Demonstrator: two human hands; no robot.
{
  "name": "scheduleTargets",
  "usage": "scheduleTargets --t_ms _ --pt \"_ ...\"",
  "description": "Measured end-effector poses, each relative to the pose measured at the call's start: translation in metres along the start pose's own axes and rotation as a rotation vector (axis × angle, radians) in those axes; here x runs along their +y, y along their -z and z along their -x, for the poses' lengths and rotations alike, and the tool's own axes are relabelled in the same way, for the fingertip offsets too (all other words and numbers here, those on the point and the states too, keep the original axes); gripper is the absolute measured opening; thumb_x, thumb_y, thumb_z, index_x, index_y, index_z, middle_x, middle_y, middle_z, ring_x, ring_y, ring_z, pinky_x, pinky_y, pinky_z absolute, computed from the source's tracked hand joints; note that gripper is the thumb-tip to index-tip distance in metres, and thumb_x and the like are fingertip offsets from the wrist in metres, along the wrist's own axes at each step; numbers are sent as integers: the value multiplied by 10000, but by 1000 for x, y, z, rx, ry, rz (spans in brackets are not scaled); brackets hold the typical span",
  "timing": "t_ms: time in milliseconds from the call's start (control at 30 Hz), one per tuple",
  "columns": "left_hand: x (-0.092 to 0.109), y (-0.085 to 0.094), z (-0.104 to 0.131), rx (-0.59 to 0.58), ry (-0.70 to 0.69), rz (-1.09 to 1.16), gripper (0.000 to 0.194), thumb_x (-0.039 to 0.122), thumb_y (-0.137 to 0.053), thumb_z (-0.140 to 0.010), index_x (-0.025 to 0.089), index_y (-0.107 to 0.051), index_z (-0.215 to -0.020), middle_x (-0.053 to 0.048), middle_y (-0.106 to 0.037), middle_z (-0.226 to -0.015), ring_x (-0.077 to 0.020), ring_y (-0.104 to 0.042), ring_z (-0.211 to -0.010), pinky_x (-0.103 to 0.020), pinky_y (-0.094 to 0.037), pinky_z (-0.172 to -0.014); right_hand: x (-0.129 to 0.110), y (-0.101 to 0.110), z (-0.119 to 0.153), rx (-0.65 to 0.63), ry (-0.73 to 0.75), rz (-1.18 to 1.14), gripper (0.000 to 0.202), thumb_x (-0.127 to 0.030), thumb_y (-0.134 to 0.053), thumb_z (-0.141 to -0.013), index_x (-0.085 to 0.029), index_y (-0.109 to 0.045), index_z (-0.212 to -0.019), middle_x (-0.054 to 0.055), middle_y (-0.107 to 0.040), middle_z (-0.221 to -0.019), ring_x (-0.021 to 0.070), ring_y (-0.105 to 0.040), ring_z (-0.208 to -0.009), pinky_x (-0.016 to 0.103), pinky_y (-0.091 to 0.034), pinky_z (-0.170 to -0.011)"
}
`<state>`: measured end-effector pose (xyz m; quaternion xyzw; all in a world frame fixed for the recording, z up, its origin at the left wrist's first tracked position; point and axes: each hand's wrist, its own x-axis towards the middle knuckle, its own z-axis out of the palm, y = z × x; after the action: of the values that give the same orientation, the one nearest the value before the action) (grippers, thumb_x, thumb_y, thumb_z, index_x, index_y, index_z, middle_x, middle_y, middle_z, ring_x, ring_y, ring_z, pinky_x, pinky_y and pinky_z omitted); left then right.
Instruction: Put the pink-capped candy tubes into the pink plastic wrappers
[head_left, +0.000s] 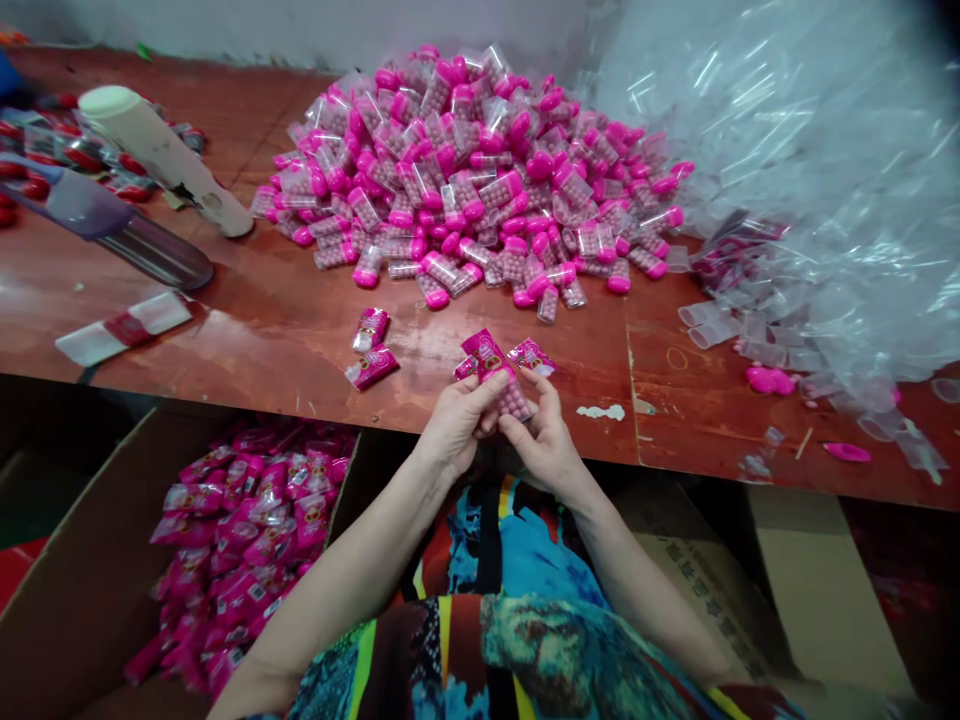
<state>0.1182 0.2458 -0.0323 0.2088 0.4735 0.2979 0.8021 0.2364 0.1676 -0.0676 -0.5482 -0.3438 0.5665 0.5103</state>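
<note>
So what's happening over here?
A person holds a pink packet and a clear container of pink balls close together, between the left hand and the right hand, at the table edge. Beyond them lies a big pile of similar containers with pink caps. Two more packets lie left of the hands, and an open carton below holds many others.

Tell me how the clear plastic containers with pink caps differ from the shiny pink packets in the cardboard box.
The clear, pink-capped plastic containers show pink balls inside; the shiny pink packets are printed. The containers lie on the red tabletop; the packets lie lower, in a brown cardboard box. Both are jumbled heaps.
</note>
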Motion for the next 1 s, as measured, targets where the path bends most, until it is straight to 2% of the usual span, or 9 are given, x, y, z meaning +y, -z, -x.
scheduleTargets --t_ms 100,200,367,533,633,700,800,933,1000 --pt "1 0 1 -23 -5 -16 419 444 -928 -732 129 -652 -700 47 -455 -474 -38 -346 -395 -206 -201 -420 -6 -3 3 -45 -151 -253 604 -542 -673 -962 -358 -392 -1464 -75 -601 -758 99 -386 -431 254 -347 -437" --pt "0 2 2 -6 3 -58 425 440 -956 -686 121 -677 -717 48 -453 -479 -36 -345 -394 -214 -171 -419 -11 -8 4 -63 -227 -362 539 -564 -648 -970 -368 -421 -1417 -90 -558 -708 78 -246 -395 236 -211 -401" --pt "5 11 4 -16 20 -98 431 467 -912 -742 137 -643 -675 45 -429 -448 -42 -332 -396 -228 -177 -438 -8 -9 1 29 -62 -150 652 -522 -705 -943 -349 -388 -1485 -64 -579 -731 151 -505 -555 267 -407 -496" --pt "4 14 -1 -81 37 -5 415 464 -863 -814 165 -606 -685 65 -373 -425 -42 -250 -396 -226 -195 -443 -3 -6 4 39 63 170 636 -422 -668 -976 -323 -411 -1550 45 -724 -1075 230 -688 -791 420 -579 -739" --pt "-2 12 -1 -67 47 36 431 466 -871 -806 165 -602 -652 66 -352 -415 -40 -242 -386 -226 -203 -435 -6 -9 3 28 1 16 674 -448 -681 -968 -331 -386 -1562 -6 -682 -890 178 -596 -623 352 -538 -599" --pt "-4 11 2 -50 27 7 443 476 -867 -806 159 -609 -635 52 -376 -416 -42 -275 -385 -226 -222 -440 -9 -10 2 -26 -114 -201 728 -497 -670 -969 -344 -320 -1588 -79 -570 -707 110 -379 -443 254 -360 -422" --pt "-1 11 10 -39 -17 -75 443 477 -858 -811 143 -627 -634 20 -449 -438 -41 -317 -389 -226 -210 -442 -11 -11 0 -108 -218 -369 748 -529 -656 -972 -361 -284 -1599 -109 -532 -675 60 -173 -396 210 -170 -377" --pt "3 15 17 -78 5 -145 412 492 -880 -768 117 -711 -754 -14 -561 -514 -42 -352 -396 -225 -164 -426 -11 -14 1 -33 -97 -272 762 -468 -731 -943 -337 -342 -1584 -67 -574 -726 103 -409 -485 231 -316 -421" --pt "1 16 18 -91 27 -166 430 506 -890 -744 118 -702 -749 -8 -571 -527 -40 -359 -400 -214 -167 -423 -10 -16 0 -8 -80 -237 797 -464 -758 -925 -314 -344 -1590 -70 -556 -696 116 -442 -495 237 -327 -422"
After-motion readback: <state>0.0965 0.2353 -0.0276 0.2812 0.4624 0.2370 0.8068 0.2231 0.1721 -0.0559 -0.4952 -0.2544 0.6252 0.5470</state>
